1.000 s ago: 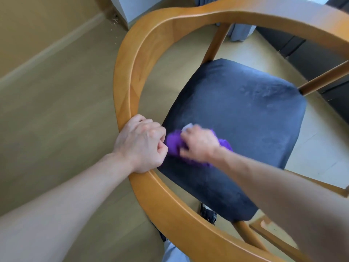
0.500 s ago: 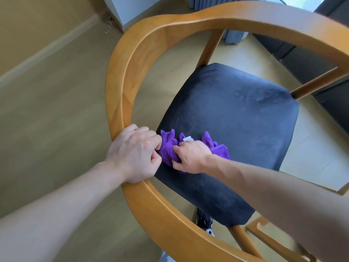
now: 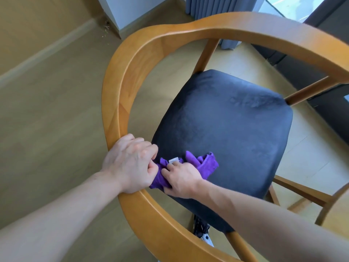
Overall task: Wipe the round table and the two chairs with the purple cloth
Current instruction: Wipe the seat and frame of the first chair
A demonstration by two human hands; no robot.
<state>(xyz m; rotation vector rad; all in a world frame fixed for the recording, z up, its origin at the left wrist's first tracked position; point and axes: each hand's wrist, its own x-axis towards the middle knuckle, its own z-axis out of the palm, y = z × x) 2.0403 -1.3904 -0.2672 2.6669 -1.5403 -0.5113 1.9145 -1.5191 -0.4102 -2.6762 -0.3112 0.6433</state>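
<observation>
A wooden chair with a curved orange-brown backrest rail [image 3: 120,87] and a dark navy seat cushion [image 3: 226,125] fills the view from above. My left hand [image 3: 130,161] grips the rail at its near left bend. My right hand [image 3: 181,178] holds the bunched purple cloth [image 3: 204,165] against the near left corner of the seat, right next to my left hand. A small white tag sticks out of the cloth. The round table is not in view.
Light wood floor [image 3: 47,120] surrounds the chair. A grey curtain [image 3: 211,8] hangs at the back, with dark furniture [image 3: 321,76] at the right. Part of another wooden frame [image 3: 309,197] shows at the lower right, and my shoe [image 3: 202,229] under the seat.
My right hand has slid the purple cloth toward the near left corner of the seat, close to my left hand. My left hand has kept its grip on the rail.
</observation>
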